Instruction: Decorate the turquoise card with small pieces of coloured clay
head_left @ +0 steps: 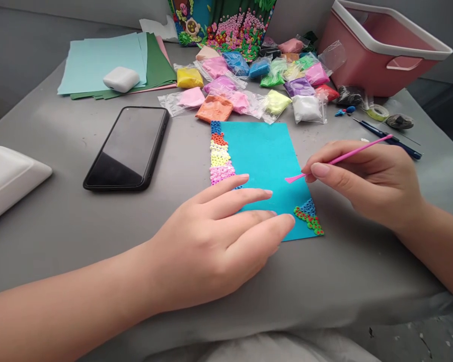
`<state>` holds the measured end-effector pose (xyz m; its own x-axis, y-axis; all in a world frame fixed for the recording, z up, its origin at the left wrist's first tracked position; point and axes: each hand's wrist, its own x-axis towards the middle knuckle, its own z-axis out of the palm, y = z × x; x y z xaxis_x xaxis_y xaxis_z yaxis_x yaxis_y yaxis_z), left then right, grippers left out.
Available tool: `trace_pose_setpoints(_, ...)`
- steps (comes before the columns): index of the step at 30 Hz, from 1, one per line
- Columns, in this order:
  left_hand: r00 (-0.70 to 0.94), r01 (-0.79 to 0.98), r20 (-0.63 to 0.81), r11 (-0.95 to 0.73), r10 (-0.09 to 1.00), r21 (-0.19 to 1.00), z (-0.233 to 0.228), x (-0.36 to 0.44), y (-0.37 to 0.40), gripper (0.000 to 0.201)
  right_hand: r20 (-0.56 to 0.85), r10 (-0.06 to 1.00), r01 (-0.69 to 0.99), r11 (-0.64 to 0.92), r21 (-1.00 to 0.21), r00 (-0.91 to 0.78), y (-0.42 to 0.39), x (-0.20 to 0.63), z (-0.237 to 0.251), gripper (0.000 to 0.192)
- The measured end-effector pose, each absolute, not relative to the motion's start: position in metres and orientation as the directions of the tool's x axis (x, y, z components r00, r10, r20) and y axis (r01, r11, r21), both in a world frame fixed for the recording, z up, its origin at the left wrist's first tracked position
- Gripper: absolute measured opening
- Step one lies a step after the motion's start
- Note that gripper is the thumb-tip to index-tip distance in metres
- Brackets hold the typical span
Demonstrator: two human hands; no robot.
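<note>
So far only a small share of the turquoise felt sheet [266, 161] carries clay: a banded strip of blue, orange, cream, yellow and pink dots [219, 156] runs down its left edge, and a little cluster of blue, green and red dots [309, 217] sits at its near right corner, while the middle and far right lie bare. The sheet lies near the desk's front edge. The left hand [215, 241] rests flat on its near end, fingers spread and holding nothing. The right hand [366, 176] pinches a pink sculpting tool [340, 159], its flat tip just above the felt. Bagged clay packets [249, 83] crowd the far edge; a black phone [130, 148] lies well apart on the left, leaving open desk [60, 221] between.
</note>
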<state>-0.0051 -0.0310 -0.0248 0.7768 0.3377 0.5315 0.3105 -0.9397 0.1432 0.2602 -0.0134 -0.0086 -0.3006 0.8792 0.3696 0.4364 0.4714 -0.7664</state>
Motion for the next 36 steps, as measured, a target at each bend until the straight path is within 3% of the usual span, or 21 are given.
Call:
trace_pose_setpoints(4, 0.789, 0.308, 0.523, -0.944, 0.322, 0.118, -0.023, -0.007, -0.030, 0.021, 0.372, 0.877, 0.434, 0.475, -0.765, -0.304, -0.013, 0.260, -0.009, 0.011)
trace_pose_setpoints(16, 0.837, 0.280, 0.497, -0.959, 0.228, -0.032, -0.028, -0.003, -0.037, 0.048, 0.354, 0.892, 0.429, 0.447, -0.784, -0.283, -0.012, 0.259, -0.010, 0.011)
trace_pose_setpoints(19, 0.815, 0.289, 0.509, -0.956, 0.276, 0.057, -0.033, -0.004, -0.037, 0.041, 0.349, 0.898, 0.429, 0.435, -0.791, -0.267, -0.012, 0.259, -0.010, 0.011)
trace_pose_setpoints(22, 0.762, 0.321, 0.495, -0.908, 0.417, 0.269, -0.036, -0.005, -0.034, 0.021, 0.354, 0.908, 0.405, 0.418, -0.813, -0.225, -0.013, 0.261, -0.013, 0.009)
trace_pose_setpoints(24, 0.735, 0.346, 0.439, -0.843, 0.517, 0.412, -0.034, -0.006, -0.031, 0.027, 0.349, 0.916, 0.363, 0.399, -0.842, -0.197, -0.013, 0.262, -0.015, 0.007)
trace_pose_setpoints(27, 0.705, 0.358, 0.392, -0.774, 0.591, 0.523, -0.029, -0.006, -0.027, 0.032, 0.336, 0.923, 0.289, 0.379, -0.879, -0.189, -0.013, 0.262, -0.015, 0.009)
trace_pose_setpoints(32, 0.708, 0.373, 0.380, -0.772, 0.595, 0.514, -0.028, -0.006, -0.026, 0.032, 0.390, 0.877, 0.333, 0.471, -0.817, -0.283, -0.013, 0.262, -0.006, 0.014)
trace_pose_setpoints(36, 0.741, 0.322, 0.441, -0.844, 0.506, 0.429, -0.035, -0.008, -0.027, 0.032, 0.409, 0.868, 0.344, 0.489, -0.802, -0.281, -0.015, 0.261, 0.001, 0.017)
